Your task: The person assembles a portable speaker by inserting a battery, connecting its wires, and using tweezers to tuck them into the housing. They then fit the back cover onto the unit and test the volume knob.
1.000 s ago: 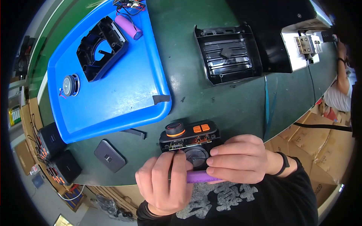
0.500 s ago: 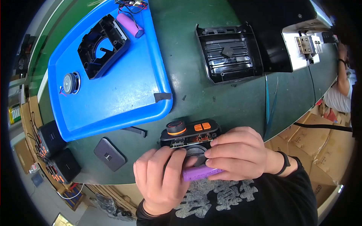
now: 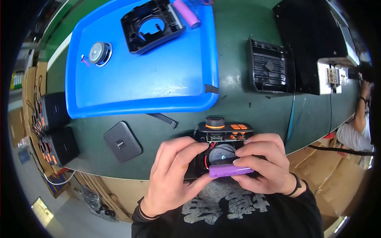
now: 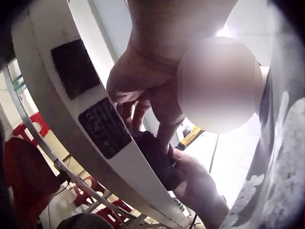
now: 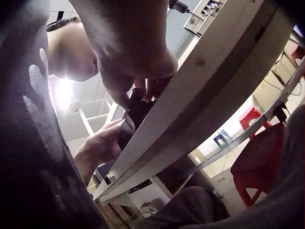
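Observation:
In the head view an opened black speaker case (image 3: 201, 152) with an orange-ringed knob (image 3: 215, 122) and orange buttons (image 3: 239, 127) stands at the table's near edge. A grey round speaker driver (image 3: 222, 154) and red wires show inside. Across its near side lies a purple cylindrical battery (image 3: 228, 170). My left hand (image 3: 170, 172) grips the case's left side, its index fingertip at the upper corner and thumb at the battery's left end. My right hand (image 3: 266, 164) holds the battery's right end, its fingers reaching over the driver. Both wrist views show the case dark and partly hidden behind the table edge.
A blue tray (image 3: 139, 109) holds a black frame (image 3: 137, 39), a loose driver (image 3: 99, 53) and another purple battery (image 3: 186, 14). Nearby are a dark panel (image 3: 123, 141), a black strip (image 3: 162, 119), a ribbed black shell (image 3: 270, 65) and several screws. Assembled black units (image 3: 59, 146) stand left.
My left hand has spread, its index finger now at the case's upper left corner and its thumb at the battery's end. More of the driver shows. The head view has shifted, so the tray appears further right.

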### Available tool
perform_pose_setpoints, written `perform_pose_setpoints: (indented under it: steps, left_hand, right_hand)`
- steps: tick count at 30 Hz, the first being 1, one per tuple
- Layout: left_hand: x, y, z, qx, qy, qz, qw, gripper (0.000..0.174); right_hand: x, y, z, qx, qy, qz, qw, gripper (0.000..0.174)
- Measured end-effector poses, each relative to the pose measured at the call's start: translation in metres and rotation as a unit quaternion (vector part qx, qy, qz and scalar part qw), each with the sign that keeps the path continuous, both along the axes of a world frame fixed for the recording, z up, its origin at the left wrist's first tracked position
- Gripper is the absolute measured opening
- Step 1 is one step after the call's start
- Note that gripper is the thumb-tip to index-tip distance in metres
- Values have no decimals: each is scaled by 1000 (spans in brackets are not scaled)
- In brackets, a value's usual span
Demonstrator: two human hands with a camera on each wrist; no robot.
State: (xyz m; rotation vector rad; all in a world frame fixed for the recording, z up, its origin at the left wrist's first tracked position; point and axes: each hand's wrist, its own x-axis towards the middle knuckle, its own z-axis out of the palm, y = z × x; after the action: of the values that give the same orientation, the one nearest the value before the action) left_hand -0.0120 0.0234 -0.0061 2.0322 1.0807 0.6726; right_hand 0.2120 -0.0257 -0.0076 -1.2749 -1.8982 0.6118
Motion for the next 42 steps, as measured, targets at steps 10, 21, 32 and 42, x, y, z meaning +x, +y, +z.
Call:
perform_pose_setpoints:
  steps: [10,21,32,42]
  left_hand:
    - [-10,1,-9,-25,-78,-20,996,65]
    - [-8,0,-14,-6,-102,-4,995,71]
    - [-8,-1,-18,-13,-119,-2,993,70]
    - [-7,-1,-18,-6,-115,0,993,68]
  right_hand:
    - [-3,2,15,-26,-68,4,997,35]
    - [-4,-2,13,13,-106,-18,994,32]
    - [-12,2,18,-1,-129,-41,991,31]
    - [-16,7,29,-27,-155,-37,987,30]
